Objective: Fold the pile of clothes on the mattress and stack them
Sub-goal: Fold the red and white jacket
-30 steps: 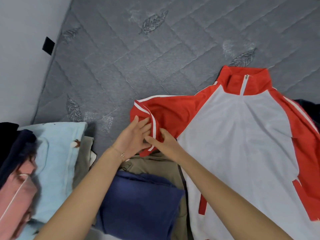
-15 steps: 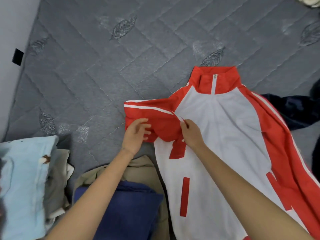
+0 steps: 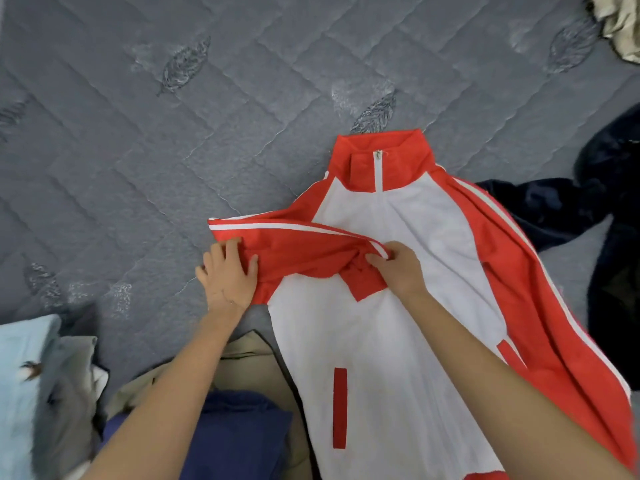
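A red and white zip jacket (image 3: 398, 341) lies front up on the grey quilted mattress (image 3: 138, 150), collar away from me. Its left red sleeve (image 3: 294, 244) is folded across the chest. My left hand (image 3: 227, 275) grips the sleeve's folded outer edge, thumb on top of the red cloth. My right hand (image 3: 398, 268) pinches the sleeve's cuff end over the white chest. Folded clothes sit near me: a navy piece (image 3: 239, 431) on a beige one (image 3: 249, 362), and a light blue stack (image 3: 24, 393) at the lower left.
A dark navy garment (image 3: 554, 206) lies crumpled at the right, beside the jacket's other sleeve. A cream cloth (image 3: 620, 26) pokes in at the top right corner. Bare mattress stretches beyond the collar and to the left.
The sleeve has been drawn rightward across the white chest. My right hand moved right with the cuff; my left hand shifted to the fold's outer edge. The view swung right.
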The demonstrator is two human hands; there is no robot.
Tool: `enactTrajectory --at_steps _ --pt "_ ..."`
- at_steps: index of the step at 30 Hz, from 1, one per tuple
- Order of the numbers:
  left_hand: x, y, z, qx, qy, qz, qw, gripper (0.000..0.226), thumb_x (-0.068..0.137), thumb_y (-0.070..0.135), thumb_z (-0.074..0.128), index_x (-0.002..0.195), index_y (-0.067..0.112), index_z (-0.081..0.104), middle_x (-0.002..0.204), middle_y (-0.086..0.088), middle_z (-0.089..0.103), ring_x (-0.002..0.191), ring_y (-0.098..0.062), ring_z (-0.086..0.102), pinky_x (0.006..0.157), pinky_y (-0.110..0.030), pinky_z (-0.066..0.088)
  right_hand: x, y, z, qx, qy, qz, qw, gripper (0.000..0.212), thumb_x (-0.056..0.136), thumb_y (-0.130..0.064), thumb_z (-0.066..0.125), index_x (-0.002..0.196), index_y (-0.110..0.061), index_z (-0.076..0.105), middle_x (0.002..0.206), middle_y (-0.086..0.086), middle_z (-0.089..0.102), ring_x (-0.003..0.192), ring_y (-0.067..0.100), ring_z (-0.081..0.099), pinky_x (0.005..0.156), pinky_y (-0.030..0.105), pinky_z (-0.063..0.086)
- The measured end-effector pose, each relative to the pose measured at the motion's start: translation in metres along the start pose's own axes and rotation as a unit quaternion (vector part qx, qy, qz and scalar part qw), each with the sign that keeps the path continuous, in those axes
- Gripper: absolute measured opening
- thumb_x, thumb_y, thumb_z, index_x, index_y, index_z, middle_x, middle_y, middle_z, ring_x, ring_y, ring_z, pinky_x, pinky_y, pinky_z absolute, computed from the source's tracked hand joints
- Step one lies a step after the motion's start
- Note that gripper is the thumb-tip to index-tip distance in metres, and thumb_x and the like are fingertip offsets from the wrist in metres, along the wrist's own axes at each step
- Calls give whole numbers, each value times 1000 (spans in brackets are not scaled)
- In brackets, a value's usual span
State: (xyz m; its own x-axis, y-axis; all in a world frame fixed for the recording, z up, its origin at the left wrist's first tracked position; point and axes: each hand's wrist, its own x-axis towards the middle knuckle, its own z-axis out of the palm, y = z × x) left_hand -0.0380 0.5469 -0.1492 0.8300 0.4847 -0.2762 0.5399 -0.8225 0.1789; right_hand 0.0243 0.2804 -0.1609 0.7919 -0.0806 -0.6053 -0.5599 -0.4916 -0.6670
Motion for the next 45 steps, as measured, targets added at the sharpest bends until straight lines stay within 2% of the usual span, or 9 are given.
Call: enactTrajectory --at_steps 4,8,14,21,25,31,35,40,45 --pt "-28 -11 14 48 -33 14 998 59 80 42 72 124 8 51 114 -19 49 108 -38 45 96 -54 31 12 4 -23 111 35 80 990 34 73 -13 82 95 -11 56 89 6 62 81 19 61 79 30 51" --pt "-36 -18 20 17 -63 -2 998 30 88 28 66 110 10 58 109 -14 54 104 -35 48 90 -47 34 24 4 -51 281 -22 127 951 24 74 0 77 89 -9 60 89 12 65 82 23 63 84 34 55" --pt "-38 7 26 -59 47 205 976 24 90 30 52 81 12 66 86 -3 59 83 -23 49 77 -28 28 48 -10 -87 136 185 -77 970 9 82 -5 70 89 -7 65 82 2 62 76 12 56 77 25 47" --pt "-52 75 57 -37 -32 310 949 35 97 36 35 101 16 64 136 -6 53 130 -27 44 113 -51 23 66 13 -117 30 212 -55 975 20 84 -9 67 93 7 61 88 22 65 81 31 57 77 26 41" --pt "-50 126 63 8 -65 272 960 47 100 39 21 142 25 36 151 -8 36 141 -29 30 110 -55 16 63 19 -132 41 241 -84 966 31 86 -12 67 116 -4 64 111 10 68 102 17 61 84 9 35" --pt "-28 174 85 66 -126 234 962 63 93 56 -12 150 36 7 159 -3 17 147 -25 13 112 -59 5 70 38 -153 -9 204 -93 974 37 86 -17 69 121 -4 63 116 12 65 108 23 59 85 7 30" --pt "-15 183 97 114 -120 208 964 55 92 55 -4 143 40 -14 160 4 -11 146 -17 -14 111 -59 -7 76 51 -163 -40 161 -108 980 39 86 -22 71 121 -7 64 109 13 58 93 19 58 85 13 37" --pt "-22 207 87 42 -37 220 974 48 100 29 32 147 23 33 155 -15 22 144 -33 18 113 -59 5 64 69 -180 -50 189 -85 977 43 91 -31 64 125 -5 60 116 13 54 104 27 55 98 38 45" --pt "-33 265 78 -94 -22 366 926 43 97 25 32 135 13 49 142 -12 44 133 -26 35 111 -52 26 40 99 -204 -133 98 16 986 43 88 -43 64 110 -7 59 105 9 60 100 25 56 83 32 44"
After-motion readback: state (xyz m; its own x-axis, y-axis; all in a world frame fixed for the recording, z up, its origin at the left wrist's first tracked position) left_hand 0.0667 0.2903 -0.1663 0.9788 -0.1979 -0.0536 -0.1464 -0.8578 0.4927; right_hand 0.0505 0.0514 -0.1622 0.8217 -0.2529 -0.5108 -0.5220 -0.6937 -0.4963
